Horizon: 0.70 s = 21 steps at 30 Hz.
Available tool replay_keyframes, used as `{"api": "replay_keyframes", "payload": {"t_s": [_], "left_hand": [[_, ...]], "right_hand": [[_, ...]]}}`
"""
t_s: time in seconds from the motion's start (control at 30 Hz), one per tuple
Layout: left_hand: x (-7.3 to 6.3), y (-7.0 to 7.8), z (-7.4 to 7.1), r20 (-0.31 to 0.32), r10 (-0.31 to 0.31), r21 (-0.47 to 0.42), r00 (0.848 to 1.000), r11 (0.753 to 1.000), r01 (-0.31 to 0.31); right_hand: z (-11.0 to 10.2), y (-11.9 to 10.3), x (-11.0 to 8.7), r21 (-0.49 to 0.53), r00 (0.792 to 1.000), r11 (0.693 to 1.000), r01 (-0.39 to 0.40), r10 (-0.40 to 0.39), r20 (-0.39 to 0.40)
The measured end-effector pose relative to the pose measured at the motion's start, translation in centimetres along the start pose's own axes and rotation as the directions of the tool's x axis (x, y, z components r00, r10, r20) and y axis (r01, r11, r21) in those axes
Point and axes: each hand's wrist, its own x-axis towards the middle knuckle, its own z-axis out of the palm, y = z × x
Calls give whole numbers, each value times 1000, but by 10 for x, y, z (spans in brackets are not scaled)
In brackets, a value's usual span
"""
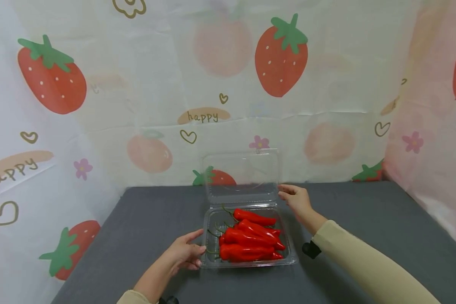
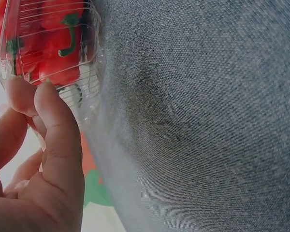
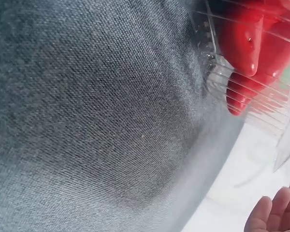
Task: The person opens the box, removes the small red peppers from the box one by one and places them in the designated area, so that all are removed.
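Observation:
A clear plastic clamshell box (image 1: 251, 265) sits on the table with several red peppers (image 1: 247, 238) in its base. Its transparent lid (image 1: 241, 196) is raised at the back. My left hand (image 1: 184, 252) is at the left side of the base; in the left wrist view, thumb and index finger (image 2: 55, 113) pinch the box's rim. On the other side, my right hand (image 1: 297, 201) has its fingertips right at the lower right edge of the lid. Its fingers (image 3: 275, 210) look loosely extended in the right wrist view, close to the lid's edge.
Dark grey cloth covers the table (image 1: 159, 211). Behind it hangs a white curtain (image 1: 156, 97) printed with strawberries, seen through the lid. A second printed curtain (image 1: 437, 169) borders the table on the right.

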Motion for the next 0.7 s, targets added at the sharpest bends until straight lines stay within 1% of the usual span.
{"api": "replay_keyframes", "payload": {"t_s": [0.27,0.47,0.7], "left_hand": [[-2,0,1,-5,10,8,1000,1000,-10],[-2,1,0,-11,0,11,1000,1000,0],[-4,4,0,-2,-10,11,1000,1000,10]], "right_hand": [[3,4,4,0,1000,1000,4,-4,-13],[7,10,6,-15,1000,1000,6,-7,-29],[12,17,10,-27,998,999,17,-19,-57]]}}
